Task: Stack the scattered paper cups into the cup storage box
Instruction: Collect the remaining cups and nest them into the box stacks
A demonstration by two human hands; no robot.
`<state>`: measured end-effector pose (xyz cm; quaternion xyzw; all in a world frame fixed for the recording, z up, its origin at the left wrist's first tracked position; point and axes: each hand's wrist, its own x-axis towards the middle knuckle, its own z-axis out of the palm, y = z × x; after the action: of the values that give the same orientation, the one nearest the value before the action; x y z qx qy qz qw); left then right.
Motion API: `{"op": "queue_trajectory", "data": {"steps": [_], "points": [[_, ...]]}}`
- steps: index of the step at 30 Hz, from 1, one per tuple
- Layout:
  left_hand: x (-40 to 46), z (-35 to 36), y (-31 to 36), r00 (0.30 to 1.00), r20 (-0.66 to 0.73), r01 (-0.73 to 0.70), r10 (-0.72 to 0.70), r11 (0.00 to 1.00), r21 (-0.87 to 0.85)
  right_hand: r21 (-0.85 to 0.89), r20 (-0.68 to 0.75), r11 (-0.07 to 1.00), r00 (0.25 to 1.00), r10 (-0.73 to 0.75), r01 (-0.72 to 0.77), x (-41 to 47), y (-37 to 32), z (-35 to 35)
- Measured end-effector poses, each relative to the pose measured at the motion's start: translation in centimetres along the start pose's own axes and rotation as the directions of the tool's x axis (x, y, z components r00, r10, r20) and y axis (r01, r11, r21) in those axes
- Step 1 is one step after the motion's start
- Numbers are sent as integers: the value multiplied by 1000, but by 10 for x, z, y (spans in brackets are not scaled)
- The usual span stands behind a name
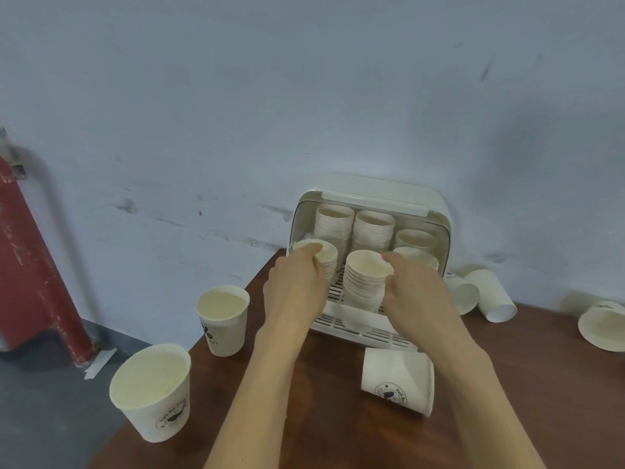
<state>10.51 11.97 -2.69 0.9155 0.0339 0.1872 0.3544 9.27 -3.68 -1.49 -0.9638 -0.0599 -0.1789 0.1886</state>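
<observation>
Box (368, 192): cream plastic, lid up, centre-right of frame, against wall (236, 96), on table (321, 418). Slatted tray (351, 324) at its front.

Inside box, stacks of paper cups, mouths toward camera:
- back left stack (333, 220), back mid stack (373, 228), both tall.
- right stacks (415, 240), two, shorter, one behind the other.
- front left stack (329, 257): L hand (294, 292) on top cup, fingers curled over its rim, gripping.
- front mid stack (365, 282): R hand (416, 292) at its right side, thumb over the top rim, fingers prob. wrapped round the side; part hidden.

Loose cups on table:
- upright cup (223, 319), left of box, printed logo.
- big upright cup (152, 390), lower left, at table edge, logo on side.
- lying cup (397, 380), just below tray, base toward left, logo up.
- two lying cups (487, 294), right of box, touching each other.
- far cup (602, 326), right frame edge, on its side, mouth toward camera.

Other: red pipe (30, 258) slanting down far left, grey floor (44, 401) below it.
</observation>
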Motion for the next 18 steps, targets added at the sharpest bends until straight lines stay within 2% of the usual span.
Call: {"op": "queue_trajectory", "data": {"steps": [6,11,18], "points": [[-10,3,26,987,-40,-157,153,983,-100,-42,-68,998,997,38,-41,-19,16,-33],[-21,0,45,953,29,-299,303,949,-103,-20,-86,995,992,97,-99,-38,36,-56],[-31,7,61,895,117,-421,431,901,-104,-53,-83,969,968,238,-242,-40,81,-69]]}}
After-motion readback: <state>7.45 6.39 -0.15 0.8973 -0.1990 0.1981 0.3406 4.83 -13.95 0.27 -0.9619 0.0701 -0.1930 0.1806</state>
